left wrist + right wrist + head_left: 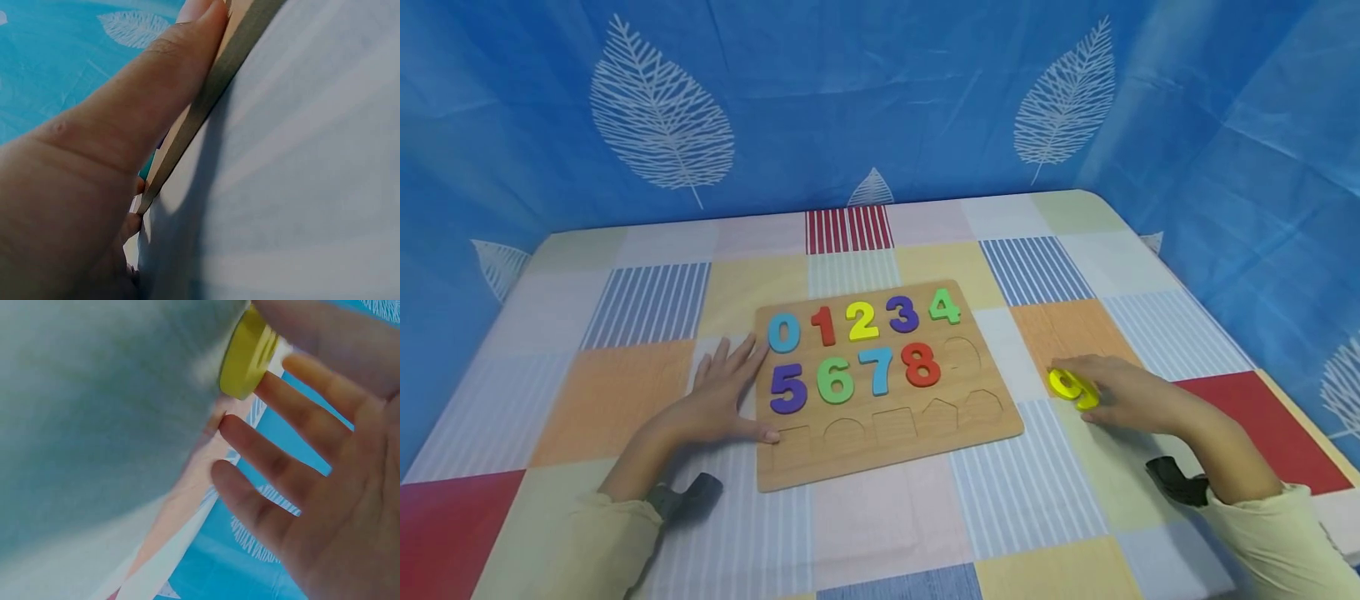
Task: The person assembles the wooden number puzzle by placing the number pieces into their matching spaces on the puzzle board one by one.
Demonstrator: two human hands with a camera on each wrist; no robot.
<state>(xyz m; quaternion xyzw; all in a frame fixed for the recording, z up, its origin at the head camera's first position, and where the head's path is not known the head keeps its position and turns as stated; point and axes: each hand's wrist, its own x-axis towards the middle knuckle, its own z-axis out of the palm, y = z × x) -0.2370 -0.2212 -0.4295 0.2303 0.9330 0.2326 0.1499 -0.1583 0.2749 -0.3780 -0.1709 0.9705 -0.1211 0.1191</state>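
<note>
A wooden number puzzle board (880, 450) lies at mid-table, with coloured numbers 0 to 8 in its upper two rows. My left hand (726, 400) rests at the board's left edge, fingers spread beside it and thumb laid on the lower left corner. The left wrist view shows that thumb (169, 69) stretched along the board's side (187, 131). Right of the board, my right hand (1138, 396) pinches a yellow number 9 (1073, 388) low over the cloth, between thumb and fingers. In the right wrist view the 9 (247, 359) shows edge-on, with the other fingers (269, 450) spread apart.
Outlined recesses (893, 425) run along the board's bottom row, and another (961, 357) lies right of the red 8 (921, 365). A patchwork cloth (880, 533) covers the table. Blue leaf-patterned fabric (865, 100) hangs behind and at both sides.
</note>
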